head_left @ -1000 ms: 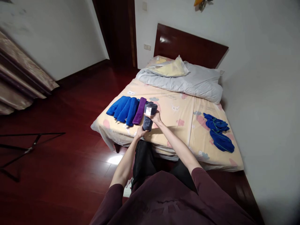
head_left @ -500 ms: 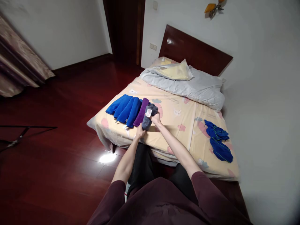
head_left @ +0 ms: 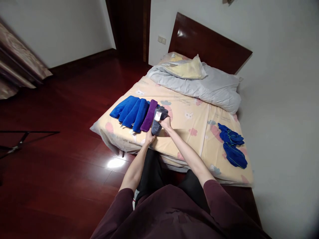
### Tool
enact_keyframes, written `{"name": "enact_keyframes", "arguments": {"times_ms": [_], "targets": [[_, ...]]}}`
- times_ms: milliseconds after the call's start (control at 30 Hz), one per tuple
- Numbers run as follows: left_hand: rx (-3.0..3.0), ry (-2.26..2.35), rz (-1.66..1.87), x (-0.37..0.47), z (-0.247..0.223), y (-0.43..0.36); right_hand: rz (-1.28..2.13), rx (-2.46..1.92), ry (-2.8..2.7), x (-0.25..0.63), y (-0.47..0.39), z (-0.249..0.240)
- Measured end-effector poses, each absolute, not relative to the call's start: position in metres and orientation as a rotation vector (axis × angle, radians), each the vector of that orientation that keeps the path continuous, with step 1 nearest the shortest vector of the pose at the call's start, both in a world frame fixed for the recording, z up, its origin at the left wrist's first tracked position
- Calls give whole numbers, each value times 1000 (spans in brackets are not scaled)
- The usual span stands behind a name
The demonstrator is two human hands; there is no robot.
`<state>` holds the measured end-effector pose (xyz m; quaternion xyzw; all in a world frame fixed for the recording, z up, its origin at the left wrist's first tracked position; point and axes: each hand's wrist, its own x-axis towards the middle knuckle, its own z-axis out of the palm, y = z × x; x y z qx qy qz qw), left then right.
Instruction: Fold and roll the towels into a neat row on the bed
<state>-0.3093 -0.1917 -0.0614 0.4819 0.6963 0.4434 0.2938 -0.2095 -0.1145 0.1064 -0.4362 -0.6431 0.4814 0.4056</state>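
Between my two hands is a rolled grey towel with a white tag on its upper end. My left hand closes around its lower, near end. Around the upper end, on the right side, my right hand is closed. Just left of the roll lies a folded purple towel, and beside that several folded blue towels lie in an overlapping row on the bed. My hands hide parts of the grey roll, and whether it touches the bed I cannot tell.
The bed has a patterned yellow sheet. Two crumpled blue cloths with green edging lie at its right side. A grey quilt and a yellow pillow are bunched near the headboard. A black metal stand is at far left.
The view has tilted slightly downward. Both hands keep their hold on the grey roll, which stays in nearly the same place beside the purple towel.
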Motion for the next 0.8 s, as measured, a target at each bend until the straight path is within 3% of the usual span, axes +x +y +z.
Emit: {"name": "enact_keyframes", "arguments": {"times_ms": [800], "targets": [[1304, 1863, 1203, -310, -60, -198, 1209, -1054, -1536, -210, -119, 113]]}}
